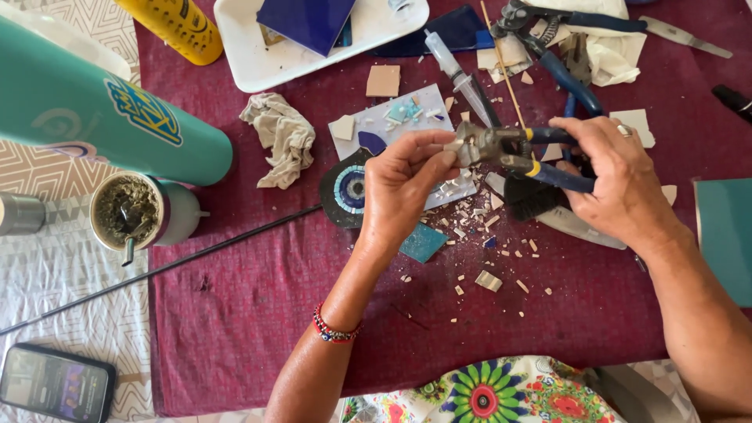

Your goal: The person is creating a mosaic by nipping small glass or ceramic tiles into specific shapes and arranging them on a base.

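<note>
My right hand (619, 184) grips the blue-and-yellow handles of tile nippers (501, 149), whose grey jaws point left. My left hand (403, 188) pinches a small pale tile piece (453, 147) and holds it at the jaws. Below the hands lies a round mosaic (345, 188) with a blue and white eye pattern, partly hidden by my left hand. Pale tile chips (489, 280) and a teal tile piece (423, 243) are scattered on the dark red cloth (258, 313).
A white tray (243, 47) with a dark blue tile stands at the back. A teal bottle (94, 110), a yellow can (180, 27), a gourd cup with straw (129, 211), a crumpled rag (282, 137), a syringe (458, 74), more pliers (556, 59), a phone (55, 384).
</note>
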